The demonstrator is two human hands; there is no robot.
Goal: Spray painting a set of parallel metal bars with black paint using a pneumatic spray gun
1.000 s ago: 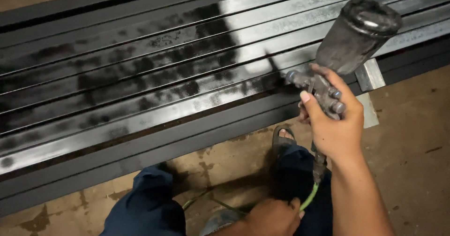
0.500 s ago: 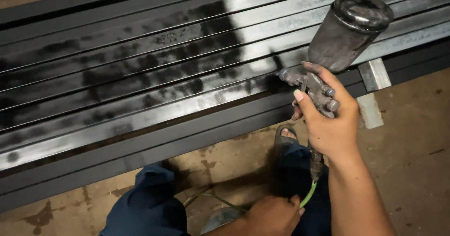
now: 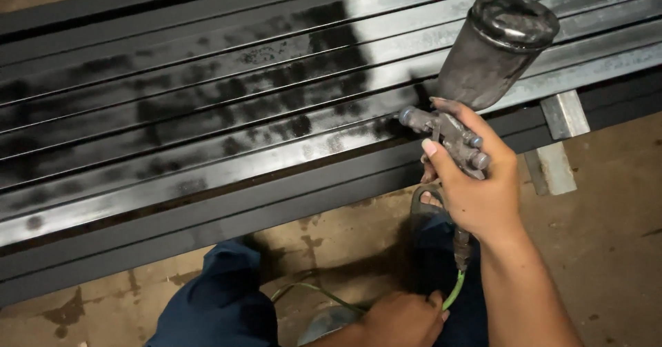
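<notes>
One spray gun [image 3: 455, 140], paint-crusted cup [image 3: 500, 47] on top, contents hidden, over the near metal bars [image 3: 207, 140] | right hand [image 3: 476, 181] wrapped tight around gun's handle | left hand [image 3: 407, 319] closed around one green hose [image 3: 452, 295] | bars side by side, patchy black, too many to count surely | two blue-trousered knees [image 3: 221, 305]

Dim, warm light is cast; glare is seen on the steel bars [image 3: 386, 16] toward one o'clock, shadow beneath. Slight softness is noted throughout.
</notes>
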